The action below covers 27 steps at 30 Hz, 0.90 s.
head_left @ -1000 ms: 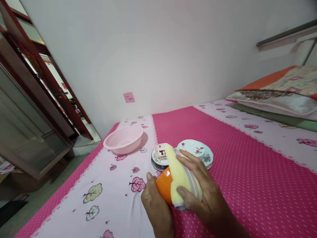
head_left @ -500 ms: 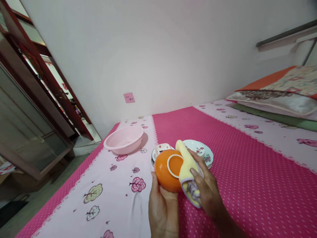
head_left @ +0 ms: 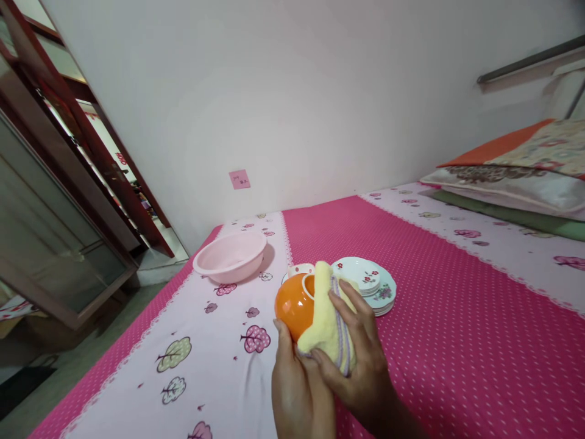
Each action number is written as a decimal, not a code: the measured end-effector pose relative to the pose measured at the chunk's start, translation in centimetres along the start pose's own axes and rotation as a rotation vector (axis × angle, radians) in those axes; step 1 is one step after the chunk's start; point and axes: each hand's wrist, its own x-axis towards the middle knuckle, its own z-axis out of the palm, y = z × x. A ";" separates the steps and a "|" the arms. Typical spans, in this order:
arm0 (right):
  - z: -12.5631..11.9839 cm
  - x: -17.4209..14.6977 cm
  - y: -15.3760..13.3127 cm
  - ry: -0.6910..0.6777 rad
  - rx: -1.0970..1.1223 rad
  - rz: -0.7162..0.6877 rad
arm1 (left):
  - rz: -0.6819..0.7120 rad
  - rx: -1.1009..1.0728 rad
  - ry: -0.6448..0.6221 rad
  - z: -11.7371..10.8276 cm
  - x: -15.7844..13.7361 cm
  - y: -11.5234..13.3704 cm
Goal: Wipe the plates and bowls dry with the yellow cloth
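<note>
An orange bowl [head_left: 292, 305] is held tilted, its white-edged foot ring facing up and toward me. My left hand [head_left: 297, 381] grips it from below, thumb on the near left side. Over the bowl's right half lies a yellow cloth [head_left: 322, 311] with purple edging. My right hand [head_left: 359, 347] is closed around that cloth and presses it to the bowl, fingers on the far side and thumb near the lower rim. Just behind are a small dotted bowl [head_left: 302, 269], partly hidden, and a stack of flowered plates [head_left: 384, 292].
A pink basin [head_left: 231, 259] stands at the back left of the bed [head_left: 448, 341], which has a pink dotted and tree-patterned sheet. Folded bedding [head_left: 516, 183] is piled at the right. A pink note [head_left: 239, 179] is stuck on the wall. At the left is a doorway [head_left: 132, 183].
The cloth has spread over more of the bowl and now covers its right half. My right hand has moved left and lower around it. The bowl has shifted slightly left.
</note>
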 end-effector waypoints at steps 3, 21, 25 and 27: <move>-0.3 0.1 -0.2 -0.064 -0.048 -0.126 | 0.040 0.028 0.071 0.5 -0.3 -0.1; -2.0 0.9 0.4 -0.058 0.059 -0.024 | 0.275 0.095 0.166 1.5 -0.9 -0.8; -1.9 1.0 0.4 -0.075 0.044 -0.072 | 0.224 0.065 0.155 1.6 -0.9 -0.5; -1.9 1.0 0.4 -0.081 0.039 -0.107 | 0.210 0.051 0.154 1.8 -0.9 -0.3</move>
